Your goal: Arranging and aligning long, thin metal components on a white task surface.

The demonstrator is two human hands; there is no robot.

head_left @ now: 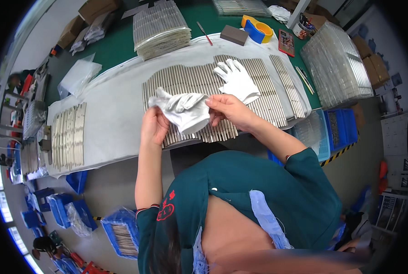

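Both hands gripped a white glove (pixel 185 114) above the near edge of the desk (pixel 117 50), the left hand (pixel 154 125) and right hand (pixel 229 109) pinching its ends, while a second white glove (pixel 237 80) lay on metal rods (pixel 190 80) just beyond.

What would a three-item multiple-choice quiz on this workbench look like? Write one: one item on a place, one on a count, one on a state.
1. Where does the second white glove lie?
A. On the rows of metal rods
B. On the floor
C. In a blue crate

2. How many white gloves are in view?
A. One
B. Two
C. Four

3. How is the held white glove gripped?
A. By the left hand alone
B. By the right hand alone
C. By both bare hands

Answers: 1 A, it rests flat on the rods; 2 B, one is held and one lies on the rods; 3 C, each hand grips one side.
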